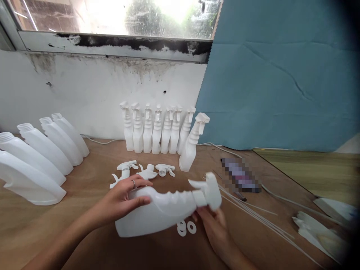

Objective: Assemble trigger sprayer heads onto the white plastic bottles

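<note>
A white spray bottle (163,212) lies tilted in front of me, its base toward the left and its neck to the right. My left hand (129,197) is wrapped round the body near the base, with a ring on one finger. A trigger sprayer head (212,191) sits on the bottle's neck. At its collar is my right hand (212,225), fingers closed on the underside and partly hidden. Just below the neck, several white ring washers (191,227) lie on the table. Loose trigger sprayer heads (165,170) rest behind the bottle.
Several spray bottles with heads (147,131) stand in a row by the wall. Open headless bottles (47,150) stand at the left. Thin white tubes (253,213) lie at the right, near a blurred-out flat object (241,175) and a plastic bag (317,232).
</note>
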Demonstrator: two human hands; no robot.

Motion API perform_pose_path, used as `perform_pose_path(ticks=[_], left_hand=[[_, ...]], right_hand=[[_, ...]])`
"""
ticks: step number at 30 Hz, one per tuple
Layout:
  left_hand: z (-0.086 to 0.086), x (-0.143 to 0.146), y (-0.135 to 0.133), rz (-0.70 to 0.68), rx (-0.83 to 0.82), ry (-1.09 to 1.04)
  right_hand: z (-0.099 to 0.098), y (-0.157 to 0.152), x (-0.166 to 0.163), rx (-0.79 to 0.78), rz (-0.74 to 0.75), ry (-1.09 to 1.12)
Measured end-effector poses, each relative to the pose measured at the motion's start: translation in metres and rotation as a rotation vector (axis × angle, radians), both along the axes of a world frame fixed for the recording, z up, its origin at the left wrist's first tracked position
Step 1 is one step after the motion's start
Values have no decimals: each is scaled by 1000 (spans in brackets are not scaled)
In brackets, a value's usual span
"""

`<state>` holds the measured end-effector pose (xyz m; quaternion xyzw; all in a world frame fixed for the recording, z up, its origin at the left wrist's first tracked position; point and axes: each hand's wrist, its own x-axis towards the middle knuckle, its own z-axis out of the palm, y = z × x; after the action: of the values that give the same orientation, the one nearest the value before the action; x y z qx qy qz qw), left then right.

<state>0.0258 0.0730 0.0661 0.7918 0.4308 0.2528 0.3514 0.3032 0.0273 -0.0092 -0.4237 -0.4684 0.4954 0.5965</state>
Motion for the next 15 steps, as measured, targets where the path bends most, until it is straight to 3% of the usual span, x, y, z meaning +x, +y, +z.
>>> perform_pose_path(ticks=[3, 6, 8, 11, 15], left_hand=[[-4, 6, 9, 206, -18, -283], [-5, 18, 26, 387, -108, -615], [-3, 30, 42, 425, -140, -781], [-2, 56, 71, 444, -61, -936], [-8, 100, 106, 492, 18, -1009]], right_hand=[[-1, 10, 9, 21, -160, -275], [2, 17, 19, 65, -134, -586], [3, 18, 23, 117, -49, -756], [3, 18, 23, 166, 75, -933], [1, 17, 22, 174, 113, -985]])
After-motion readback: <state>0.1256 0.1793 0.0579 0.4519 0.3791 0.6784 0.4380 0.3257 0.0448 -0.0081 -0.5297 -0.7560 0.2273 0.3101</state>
